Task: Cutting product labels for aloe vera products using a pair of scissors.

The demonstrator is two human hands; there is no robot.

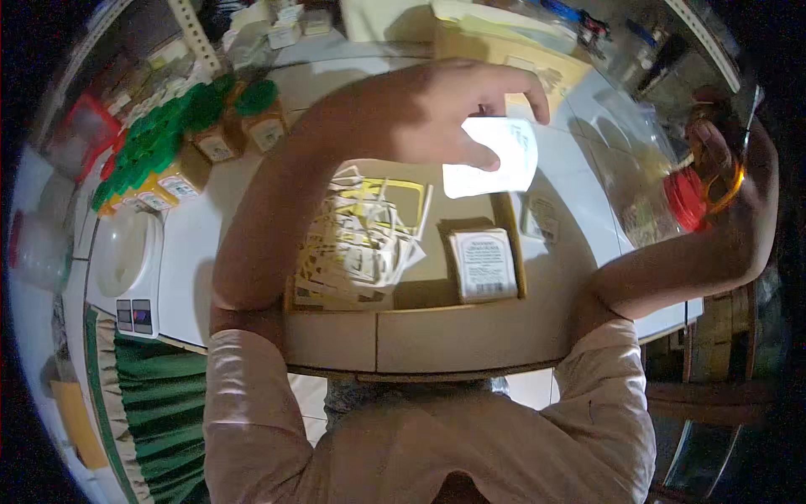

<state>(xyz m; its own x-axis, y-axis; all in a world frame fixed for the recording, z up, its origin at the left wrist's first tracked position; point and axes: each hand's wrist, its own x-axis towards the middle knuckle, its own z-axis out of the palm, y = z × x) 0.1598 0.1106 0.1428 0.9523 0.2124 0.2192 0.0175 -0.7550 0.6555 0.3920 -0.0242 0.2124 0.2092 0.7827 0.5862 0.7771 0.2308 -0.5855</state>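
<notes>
My left hand (441, 120) reaches across the table, with its thumb over a bright white printed paper label (504, 167) held above a shallow cardboard box (519, 252). Its other fingers curve beyond the label. In the box lies a tangle of cut white and yellow paper strips (371, 233). A stack of printed labels (485, 264) sits in the box's near right corner. Far to the right, my right hand (724, 151) holds scissors (733, 189) by their orange handle, blades pointing up. Just beside the scissors is the red lid (685, 198) of a clear plastic jar (642, 208).
Several green-lidded jars (259, 129) stand at the left, behind a white kitchen scale (129, 258). A brown paper packet (466, 44) lies at the back. Right of the box is another small label stack (540, 220). A green curtain (167, 409) hangs below the table's left edge.
</notes>
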